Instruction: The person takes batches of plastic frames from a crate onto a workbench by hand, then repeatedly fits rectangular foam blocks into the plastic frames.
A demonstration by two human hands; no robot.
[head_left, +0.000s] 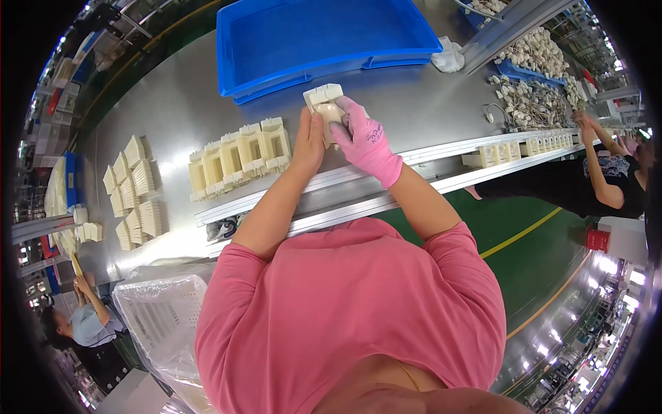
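Two hands meet on one cream plastic part [324, 102] at the far side of a steel worktop [172, 110], just in front of a blue tray [276, 48]. The left hand [309, 141], bare, is pressed flat against the part's near left side, while the right hand [364, 138], in a pink glove, curls over its right side and grips it – so the piece is held between the two, resting on or just above the metal; which of the two cannot be told. To the left, well within reach, a row of matching cream parts [240, 157] stands side by side, and farther left lie stacks of flat cream pieces [134, 193]. A rail [427, 155] along the worktop's near edge carries more cream parts toward another person's arm [598, 162] at the right. Judging by its look, the part is a light, hollow, stiff moulding with thin flanges and a square opening – not slippery, yet its thin edges could chip or crack if squeezed hard. It would best be taken by the solid outer walls, thumb on one side and fingers on the other, rather than by the projecting flanges.
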